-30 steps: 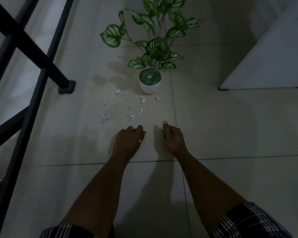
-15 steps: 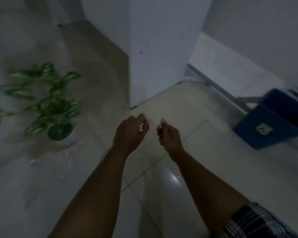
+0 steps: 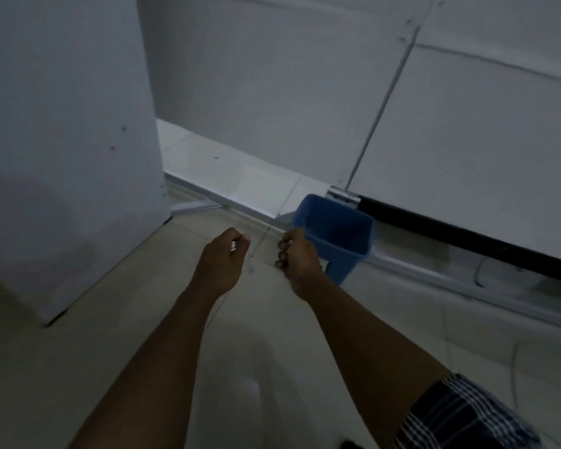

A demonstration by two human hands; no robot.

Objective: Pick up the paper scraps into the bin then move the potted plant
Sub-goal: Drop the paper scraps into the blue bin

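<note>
A blue plastic bin stands open on the pale tiled floor against the far wall. My left hand is closed, with a bit of white paper scrap showing between thumb and fingers; it hovers left of the bin. My right hand is curled shut just in front of the bin's left rim; whatever it holds is hidden by the fingers. The potted plant and the scraps on the floor are out of view.
A white cabinet rises at the left, its corner close to my left hand. A white wall panel with a black strip along its base runs behind the bin. A thin cable lies on the floor at right.
The view has swung right, away from the plant and scattered scraps, and the blue bin has come from the right edge to just behind my right hand. Both hands stayed closed.
</note>
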